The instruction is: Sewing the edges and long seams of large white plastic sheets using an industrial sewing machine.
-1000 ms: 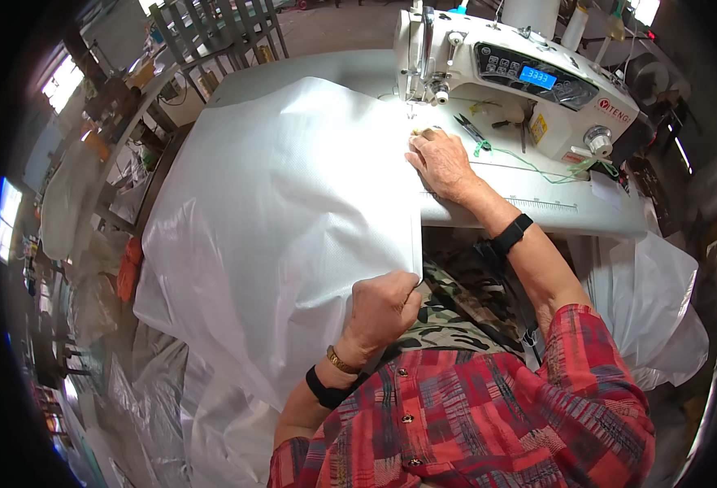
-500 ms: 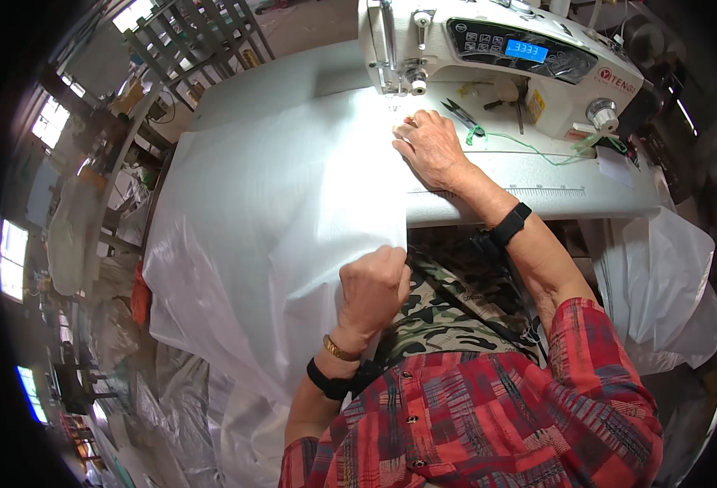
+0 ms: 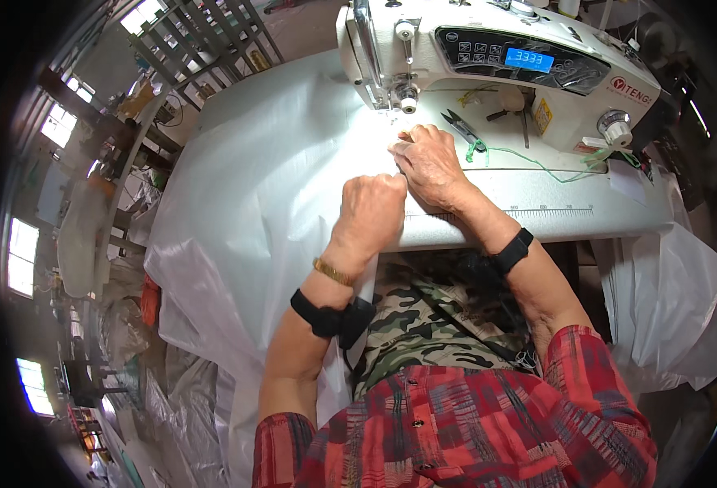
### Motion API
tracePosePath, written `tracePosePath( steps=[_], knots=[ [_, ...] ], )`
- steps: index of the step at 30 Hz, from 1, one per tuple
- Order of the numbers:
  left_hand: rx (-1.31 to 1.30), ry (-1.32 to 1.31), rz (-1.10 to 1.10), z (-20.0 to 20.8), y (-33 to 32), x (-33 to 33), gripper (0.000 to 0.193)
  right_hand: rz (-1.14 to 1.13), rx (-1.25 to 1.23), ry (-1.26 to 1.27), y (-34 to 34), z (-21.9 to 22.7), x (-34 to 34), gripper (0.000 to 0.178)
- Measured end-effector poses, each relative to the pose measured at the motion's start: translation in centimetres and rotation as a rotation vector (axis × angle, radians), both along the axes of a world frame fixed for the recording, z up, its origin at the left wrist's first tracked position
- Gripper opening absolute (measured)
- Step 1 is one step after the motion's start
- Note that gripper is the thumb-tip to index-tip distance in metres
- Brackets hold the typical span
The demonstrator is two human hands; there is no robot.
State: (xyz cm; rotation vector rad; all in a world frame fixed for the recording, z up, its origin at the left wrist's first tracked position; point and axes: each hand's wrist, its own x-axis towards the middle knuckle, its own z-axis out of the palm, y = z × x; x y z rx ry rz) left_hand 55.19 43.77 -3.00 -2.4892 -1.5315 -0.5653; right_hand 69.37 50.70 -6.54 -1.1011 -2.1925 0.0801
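Observation:
A wide sheet of thin white fabric (image 3: 253,175) covers the left side of the sewing table and hangs over its front. My left hand (image 3: 371,207) is closed on the fabric's right edge, with the knuckles up. Just beyond it, my right hand (image 3: 432,167) is closed too, its fingertips pinching the same edge close to the needle area. The white sewing machine (image 3: 488,49) stands above my right hand, its lamp lighting the cloth brightly. The pinched edge itself is mostly covered by my fingers.
Thread snips (image 3: 462,128) with green string lie on the machine bed right of my right hand. A ruler scale (image 3: 545,211) runs along the table's front. White sheeting (image 3: 659,301) hangs at the right. A slatted grey rack (image 3: 204,41) stands at the far left.
My left hand has slid forward along the fabric edge, up beside my right hand. My right hand stays near the needle. The fabric has bunched more in front, and the whole view has shifted slightly.

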Motion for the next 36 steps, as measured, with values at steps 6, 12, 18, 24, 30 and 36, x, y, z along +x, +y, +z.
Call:
tracePosePath(
  steps=[6, 12, 18, 24, 30, 36],
  knots=[
    [0.052, 0.037, 0.051, 0.2, 4.4, -0.2, 0.009, -0.014, -0.021, -0.005, 0.6, 0.0, -0.5, 0.023],
    [-0.129, -0.364, 0.069, 1.9, -0.9, -1.5, 0.046, -0.014, -0.056, -0.021, 0.7, -0.2, -0.2, 0.023],
    [0.125, -0.238, 0.398, -2.8, -8.3, -9.3, 0.056, -0.031, -0.025, -0.060, 0.5, 0.0, -0.3, 0.025],
    [0.089, -0.064, 0.328, -3.7, -5.4, -16.2, 0.067, 0.059, 0.106, 0.332, -1.0, 0.5, -0.1, 0.020],
    [-0.025, -0.129, 0.251, -2.7, -2.0, -19.5, 0.074, 0.282, -0.464, 0.538, -15.8, -0.6, -1.7, 0.018],
    [-0.093, -0.156, 0.171, -2.5, -0.6, -20.1, 0.076, 0.153, -1.173, 0.733, -17.9, -10.0, -5.0, 0.035]
  ],
)
